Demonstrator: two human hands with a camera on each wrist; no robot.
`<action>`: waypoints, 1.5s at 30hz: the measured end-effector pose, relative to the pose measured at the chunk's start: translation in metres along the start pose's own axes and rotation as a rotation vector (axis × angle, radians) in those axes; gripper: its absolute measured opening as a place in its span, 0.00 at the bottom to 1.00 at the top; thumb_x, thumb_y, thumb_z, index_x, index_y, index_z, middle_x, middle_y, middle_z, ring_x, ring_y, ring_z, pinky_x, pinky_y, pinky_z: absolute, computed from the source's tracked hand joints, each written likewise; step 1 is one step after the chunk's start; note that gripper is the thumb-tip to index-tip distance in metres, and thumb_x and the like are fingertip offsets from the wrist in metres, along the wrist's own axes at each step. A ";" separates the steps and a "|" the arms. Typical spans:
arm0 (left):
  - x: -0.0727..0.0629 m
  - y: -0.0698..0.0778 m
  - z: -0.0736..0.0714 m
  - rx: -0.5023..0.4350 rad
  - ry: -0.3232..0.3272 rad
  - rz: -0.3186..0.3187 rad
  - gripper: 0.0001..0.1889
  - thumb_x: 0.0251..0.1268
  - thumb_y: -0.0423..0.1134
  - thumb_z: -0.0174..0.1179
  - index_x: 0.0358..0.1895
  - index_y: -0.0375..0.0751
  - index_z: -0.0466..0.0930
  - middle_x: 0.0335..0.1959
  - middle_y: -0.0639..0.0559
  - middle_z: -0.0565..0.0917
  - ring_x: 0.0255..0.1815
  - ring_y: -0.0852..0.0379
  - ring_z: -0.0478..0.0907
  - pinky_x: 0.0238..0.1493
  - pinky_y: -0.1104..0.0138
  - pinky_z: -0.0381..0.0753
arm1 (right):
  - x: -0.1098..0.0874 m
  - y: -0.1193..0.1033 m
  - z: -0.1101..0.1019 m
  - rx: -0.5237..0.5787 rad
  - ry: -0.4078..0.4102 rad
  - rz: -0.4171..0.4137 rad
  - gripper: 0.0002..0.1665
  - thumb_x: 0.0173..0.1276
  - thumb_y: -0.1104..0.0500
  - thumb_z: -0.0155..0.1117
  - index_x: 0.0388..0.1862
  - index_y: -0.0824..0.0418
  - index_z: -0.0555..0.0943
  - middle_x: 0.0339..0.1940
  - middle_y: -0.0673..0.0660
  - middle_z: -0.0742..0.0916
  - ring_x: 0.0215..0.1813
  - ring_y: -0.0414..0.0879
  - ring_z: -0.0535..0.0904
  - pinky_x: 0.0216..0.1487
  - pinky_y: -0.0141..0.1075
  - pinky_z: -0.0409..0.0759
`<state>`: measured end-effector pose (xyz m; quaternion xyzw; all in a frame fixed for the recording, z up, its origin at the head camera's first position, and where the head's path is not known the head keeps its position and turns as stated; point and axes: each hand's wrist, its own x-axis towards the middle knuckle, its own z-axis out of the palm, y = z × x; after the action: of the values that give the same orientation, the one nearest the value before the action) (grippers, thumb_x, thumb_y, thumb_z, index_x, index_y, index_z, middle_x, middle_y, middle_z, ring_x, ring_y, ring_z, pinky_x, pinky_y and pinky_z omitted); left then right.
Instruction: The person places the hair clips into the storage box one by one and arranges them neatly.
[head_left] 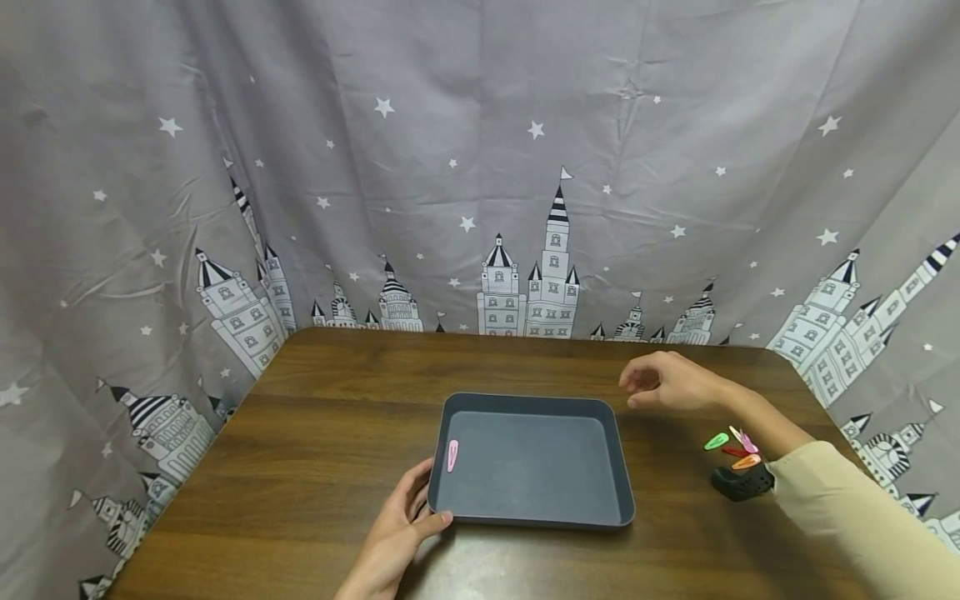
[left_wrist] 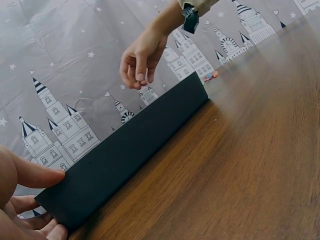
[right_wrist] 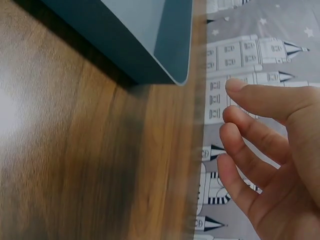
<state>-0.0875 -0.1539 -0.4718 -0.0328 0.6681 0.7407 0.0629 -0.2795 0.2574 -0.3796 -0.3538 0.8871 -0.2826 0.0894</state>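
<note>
A shallow dark grey tray (head_left: 536, 467) lies on the wooden table. My left hand (head_left: 401, 529) grips its near left corner, thumb at the rim and fingers round the outer wall; the left wrist view shows this hold on the tray wall (left_wrist: 130, 150). Inside the tray, near its left side, lies a pink hair clip (head_left: 452, 456). My right hand (head_left: 671, 382) hovers beyond the tray's far right corner, fingers loosely bent. In the right wrist view, thumb and fingers (right_wrist: 245, 175) stand apart with nothing between them.
Right of the tray, several hair clips lie together, among them a green clip (head_left: 716, 442) and an orange clip (head_left: 746, 462). A black device (head_left: 738, 482) shows by the right sleeve (head_left: 847, 508). A grey castle-print curtain (head_left: 480, 167) hangs behind the table (head_left: 300, 467).
</note>
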 end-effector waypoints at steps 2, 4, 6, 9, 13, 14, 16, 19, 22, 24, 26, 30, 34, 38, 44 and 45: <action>0.000 0.000 0.000 0.002 0.000 -0.001 0.43 0.61 0.20 0.64 0.79 0.31 0.55 0.78 0.28 0.58 0.80 0.32 0.51 0.78 0.45 0.52 | -0.004 0.003 -0.003 0.000 0.011 0.029 0.11 0.65 0.61 0.76 0.45 0.56 0.86 0.39 0.49 0.87 0.43 0.43 0.84 0.48 0.42 0.85; 0.001 0.000 0.000 0.003 0.000 -0.004 0.43 0.61 0.20 0.64 0.79 0.31 0.55 0.78 0.28 0.58 0.80 0.32 0.51 0.78 0.45 0.51 | -0.009 0.006 -0.006 -0.004 0.024 0.059 0.11 0.65 0.60 0.76 0.45 0.56 0.86 0.39 0.49 0.87 0.44 0.43 0.83 0.49 0.42 0.84; 0.001 0.001 0.001 0.002 0.000 -0.008 0.43 0.61 0.20 0.64 0.79 0.31 0.55 0.78 0.29 0.58 0.80 0.32 0.51 0.79 0.44 0.51 | -0.013 0.010 -0.008 -0.010 0.036 0.077 0.10 0.66 0.60 0.76 0.45 0.55 0.86 0.40 0.49 0.88 0.44 0.43 0.83 0.49 0.43 0.84; 0.001 0.000 0.001 0.000 0.000 -0.010 0.43 0.61 0.20 0.63 0.79 0.31 0.55 0.78 0.29 0.58 0.80 0.32 0.51 0.79 0.44 0.51 | -0.019 0.016 -0.011 -0.017 0.053 0.109 0.10 0.66 0.60 0.76 0.45 0.55 0.86 0.40 0.50 0.88 0.44 0.44 0.83 0.49 0.43 0.83; 0.001 0.000 0.000 0.000 0.000 -0.006 0.43 0.61 0.20 0.64 0.79 0.31 0.55 0.78 0.29 0.59 0.80 0.32 0.51 0.79 0.44 0.50 | -0.028 0.025 -0.015 -0.013 0.071 0.139 0.10 0.66 0.58 0.76 0.45 0.54 0.86 0.40 0.49 0.88 0.45 0.43 0.83 0.48 0.41 0.83; 0.000 0.000 0.000 0.001 0.001 -0.005 0.43 0.60 0.20 0.64 0.79 0.31 0.55 0.78 0.29 0.58 0.80 0.32 0.51 0.79 0.44 0.50 | -0.030 0.027 -0.016 -0.011 0.077 0.136 0.10 0.66 0.58 0.76 0.45 0.55 0.86 0.39 0.48 0.88 0.45 0.43 0.83 0.48 0.41 0.83; 0.000 0.000 -0.001 0.002 0.001 -0.003 0.43 0.60 0.20 0.64 0.79 0.31 0.55 0.78 0.29 0.58 0.80 0.32 0.51 0.79 0.44 0.50 | -0.034 0.031 -0.018 -0.008 0.090 0.126 0.10 0.66 0.59 0.76 0.45 0.57 0.86 0.40 0.49 0.88 0.44 0.43 0.84 0.47 0.39 0.84; 0.000 0.001 -0.001 0.003 0.000 -0.002 0.43 0.60 0.20 0.64 0.79 0.31 0.55 0.78 0.29 0.58 0.80 0.33 0.51 0.79 0.45 0.50 | -0.041 0.035 -0.021 -0.013 0.110 0.111 0.10 0.66 0.62 0.76 0.45 0.59 0.86 0.39 0.51 0.88 0.43 0.43 0.85 0.46 0.38 0.85; 0.000 0.001 -0.001 0.007 0.001 0.003 0.43 0.60 0.21 0.64 0.79 0.31 0.55 0.78 0.29 0.59 0.80 0.33 0.52 0.79 0.45 0.51 | -0.047 0.038 -0.024 -0.027 0.124 0.131 0.10 0.66 0.62 0.75 0.45 0.59 0.86 0.40 0.51 0.88 0.44 0.43 0.84 0.45 0.38 0.84; 0.000 0.001 0.000 0.004 0.003 0.002 0.43 0.60 0.20 0.64 0.79 0.31 0.55 0.78 0.29 0.59 0.80 0.33 0.52 0.78 0.46 0.52 | -0.052 0.040 -0.025 -0.037 0.128 0.150 0.10 0.67 0.62 0.75 0.46 0.59 0.86 0.40 0.51 0.88 0.44 0.44 0.84 0.45 0.38 0.84; 0.000 0.000 0.000 0.002 0.004 0.001 0.43 0.60 0.20 0.64 0.79 0.31 0.56 0.78 0.29 0.60 0.80 0.34 0.52 0.78 0.47 0.52 | -0.057 0.041 -0.026 -0.041 0.134 0.171 0.10 0.67 0.62 0.74 0.46 0.60 0.86 0.40 0.51 0.88 0.44 0.45 0.84 0.44 0.38 0.84; -0.001 0.000 0.001 -0.005 0.005 -0.001 0.43 0.60 0.20 0.64 0.79 0.30 0.56 0.78 0.29 0.60 0.80 0.35 0.53 0.78 0.47 0.52 | -0.067 0.048 -0.027 -0.025 0.142 0.195 0.10 0.67 0.63 0.74 0.46 0.63 0.85 0.39 0.50 0.88 0.42 0.46 0.84 0.41 0.37 0.84; 0.000 0.000 0.000 -0.003 0.004 -0.001 0.43 0.60 0.20 0.64 0.79 0.31 0.56 0.78 0.29 0.60 0.80 0.34 0.53 0.78 0.46 0.52 | -0.074 0.056 -0.028 0.010 0.131 0.224 0.12 0.69 0.62 0.72 0.49 0.66 0.84 0.40 0.50 0.88 0.41 0.45 0.83 0.39 0.37 0.83; 0.001 -0.001 -0.001 0.004 0.001 -0.002 0.43 0.61 0.20 0.64 0.79 0.31 0.55 0.78 0.29 0.59 0.80 0.34 0.53 0.78 0.46 0.53 | -0.081 0.063 -0.028 0.016 0.137 0.227 0.12 0.69 0.62 0.73 0.48 0.66 0.84 0.38 0.49 0.88 0.40 0.44 0.83 0.38 0.36 0.83; 0.001 -0.001 -0.001 0.003 0.001 -0.003 0.43 0.61 0.20 0.64 0.79 0.31 0.55 0.78 0.29 0.59 0.80 0.33 0.52 0.78 0.46 0.53 | -0.087 0.072 -0.025 0.004 0.151 0.233 0.12 0.68 0.62 0.73 0.48 0.66 0.84 0.37 0.48 0.88 0.39 0.42 0.83 0.37 0.35 0.82; 0.002 -0.001 -0.001 0.002 0.001 -0.004 0.43 0.61 0.20 0.64 0.79 0.31 0.55 0.78 0.29 0.58 0.80 0.33 0.52 0.78 0.46 0.53 | -0.088 0.073 -0.025 0.005 0.149 0.236 0.12 0.68 0.62 0.73 0.48 0.66 0.84 0.38 0.49 0.88 0.39 0.42 0.82 0.37 0.35 0.82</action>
<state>-0.0890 -0.1548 -0.4729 -0.0344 0.6690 0.7397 0.0639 -0.2659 0.3710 -0.4036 -0.2246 0.9260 -0.2980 0.0567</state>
